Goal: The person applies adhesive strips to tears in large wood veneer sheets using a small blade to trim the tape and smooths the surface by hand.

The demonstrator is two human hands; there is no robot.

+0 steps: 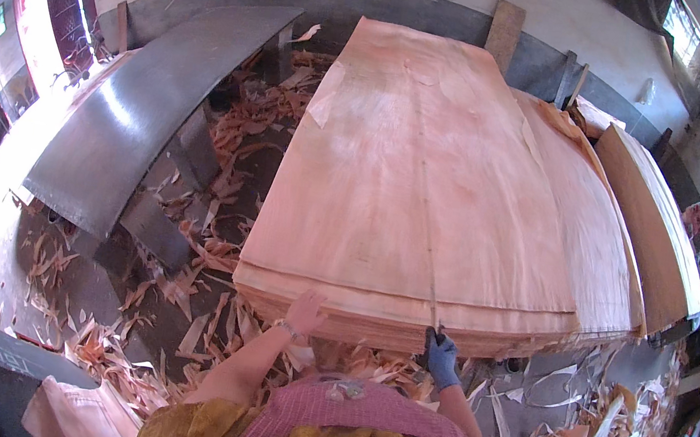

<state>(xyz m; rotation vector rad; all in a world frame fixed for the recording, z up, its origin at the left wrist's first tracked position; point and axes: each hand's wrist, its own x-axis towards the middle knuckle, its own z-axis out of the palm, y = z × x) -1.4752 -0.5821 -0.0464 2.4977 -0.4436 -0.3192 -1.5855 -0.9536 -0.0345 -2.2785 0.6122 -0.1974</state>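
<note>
A tall stack of pinkish wood veneer sheets (406, 200) lies in front of me, its layered front edge nearest my body. My left hand (306, 311), bare with a bracelet at the wrist, rests at the left part of that edge, fingers stretched out. My right hand (441, 358) wears a blue-grey glove and is closed at the edge, right of the middle. From it a long thin stick (429, 252) runs away across the top sheet. Something small and dark shows at the gloved fingers, too small to name.
Left of the stack stands a long, smooth dark table (137, 113). Torn veneer strips (231, 175) litter the floor between them, with more scraps (597, 432) at the right. Another veneer stack (648, 229) stands far right. A board (504, 34) leans on the back wall.
</note>
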